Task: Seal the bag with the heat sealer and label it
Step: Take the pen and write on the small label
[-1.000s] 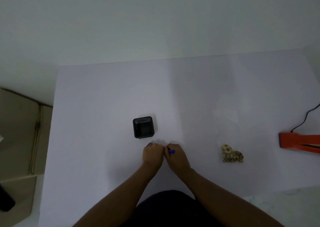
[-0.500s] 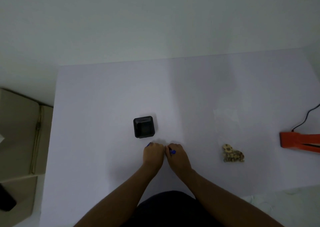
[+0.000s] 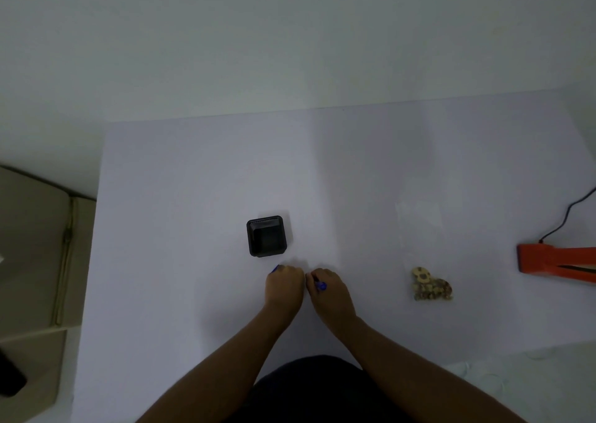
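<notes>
White table: left hand, right hand side by side, each grip curled round blue pen.

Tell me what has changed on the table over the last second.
Almost nothing. The left hand and right hand stay side by side near the table's front edge, each gripping a blue piece, likely a pen and its cap. The black holder, clear bag and orange heat sealer have not moved.
</notes>
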The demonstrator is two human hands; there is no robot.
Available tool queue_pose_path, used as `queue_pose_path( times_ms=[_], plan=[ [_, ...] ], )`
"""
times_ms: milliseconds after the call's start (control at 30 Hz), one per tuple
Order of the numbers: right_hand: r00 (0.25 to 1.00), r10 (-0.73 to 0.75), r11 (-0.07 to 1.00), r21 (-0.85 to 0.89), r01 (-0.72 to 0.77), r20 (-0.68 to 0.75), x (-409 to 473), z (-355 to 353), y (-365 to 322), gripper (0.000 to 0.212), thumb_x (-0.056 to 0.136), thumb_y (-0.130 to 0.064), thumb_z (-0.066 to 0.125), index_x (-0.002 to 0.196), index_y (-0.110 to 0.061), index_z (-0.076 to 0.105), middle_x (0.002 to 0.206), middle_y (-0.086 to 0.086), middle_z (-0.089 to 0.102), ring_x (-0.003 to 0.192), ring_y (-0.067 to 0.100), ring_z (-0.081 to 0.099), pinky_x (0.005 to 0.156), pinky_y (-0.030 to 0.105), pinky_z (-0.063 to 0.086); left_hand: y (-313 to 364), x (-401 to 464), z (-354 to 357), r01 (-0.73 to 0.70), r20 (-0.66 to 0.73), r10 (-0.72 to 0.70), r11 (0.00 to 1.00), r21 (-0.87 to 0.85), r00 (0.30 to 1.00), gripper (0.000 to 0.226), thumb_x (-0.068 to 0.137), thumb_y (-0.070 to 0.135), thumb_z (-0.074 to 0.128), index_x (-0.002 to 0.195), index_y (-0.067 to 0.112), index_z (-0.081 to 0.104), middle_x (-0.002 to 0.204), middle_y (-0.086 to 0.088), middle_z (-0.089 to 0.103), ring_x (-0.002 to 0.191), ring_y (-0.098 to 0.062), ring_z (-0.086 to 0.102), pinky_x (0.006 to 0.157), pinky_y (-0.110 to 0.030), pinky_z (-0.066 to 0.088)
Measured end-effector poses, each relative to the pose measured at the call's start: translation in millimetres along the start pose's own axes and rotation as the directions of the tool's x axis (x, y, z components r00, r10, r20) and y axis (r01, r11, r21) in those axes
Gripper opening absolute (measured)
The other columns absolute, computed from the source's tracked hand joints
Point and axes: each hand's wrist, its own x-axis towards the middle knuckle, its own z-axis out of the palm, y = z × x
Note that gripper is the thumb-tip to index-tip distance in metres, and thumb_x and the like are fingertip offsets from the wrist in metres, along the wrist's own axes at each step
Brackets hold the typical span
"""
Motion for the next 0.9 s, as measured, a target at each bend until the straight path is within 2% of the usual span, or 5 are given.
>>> queue_pose_path(
  times_ms=[233, 333, 533, 700, 900],
  plan=[
    [0.998, 0.057, 0.998, -0.023, -0.057, -0.001, -2.1, -0.5, 0.0, 0.032, 0.096, -0.038, 0.045, 0.075, -0.017, 0.056, 0.075, -0.001, 0.055, 0.071, 0.021, 0.056, 0.066, 0.034, 0.049, 0.1, -0.1, -1.3, 0.003, -0.004, -0.003, 1.000, 0.009, 1.000, 0.018, 0.098, 0.008, 0.052, 0.093, 0.011, 0.069, 0.093, -0.007, 0.070, 0.086, -0.018, 0.067, 0.076, -0.027, 0.056],
    [0.998, 0.059, 0.998, 0.036, -0.060, 0.024, -5.6, 0.3, 1.7, 0.040, 0.092, -0.044, 0.040, 0.076, -0.012, 0.058, 0.074, 0.002, 0.058, 0.070, 0.020, 0.056, 0.065, 0.032, 0.049, 0.0, -0.4, -1.3, 0.010, 0.005, -0.010, 1.000, 0.011, 1.000, 0.018, 0.097, 0.006, 0.052, 0.092, 0.011, 0.069, 0.092, -0.007, 0.070, 0.085, -0.018, 0.068, 0.075, -0.027, 0.057],
    [0.992, 0.025, 0.999, -0.035, -0.021, 0.126, -6.0, 4.1, 1.3, 0.022, 0.095, -0.008, 0.052, 0.075, -0.014, 0.057, 0.069, -0.006, 0.049, 0.061, 0.009, 0.045, 0.059, 0.014, 0.035, 0.6, -0.4, -2.2, 0.007, 0.019, -0.007, 1.000, 0.030, 1.000, 0.018, 0.094, 0.002, 0.053, 0.091, 0.009, 0.069, 0.093, -0.009, 0.070, 0.087, -0.020, 0.068, 0.074, -0.028, 0.057],
    [0.995, 0.018, 1.000, 0.001, -0.018, 0.103, -6.5, 3.0, 3.4, 0.023, 0.096, -0.013, 0.052, 0.076, -0.005, 0.061, 0.073, 0.002, 0.054, 0.065, 0.016, 0.051, 0.061, 0.024, 0.043, 0.6, -0.5, -2.4, 0.003, 0.017, -0.004, 1.000, 0.030, 1.000, 0.017, 0.095, 0.005, 0.054, 0.090, 0.010, 0.069, 0.091, -0.008, 0.071, 0.083, -0.018, 0.068, 0.075, -0.028, 0.058],
    [0.998, 0.030, 0.999, 0.009, -0.031, 0.053, -7.1, -0.7, 2.0, 0.025, 0.097, -0.012, 0.053, 0.072, -0.017, 0.052, 0.071, 0.001, 0.051, 0.062, 0.014, 0.047, 0.057, 0.013, 0.033, 0.8, -1.2, -2.6, -0.003, 0.019, 0.002, 0.999, 0.040, 1.000, 0.015, 0.096, 0.007, 0.054, 0.093, 0.010, 0.069, 0.092, -0.007, 0.070, 0.084, -0.018, 0.068, 0.074, -0.027, 0.057]
  ],
)
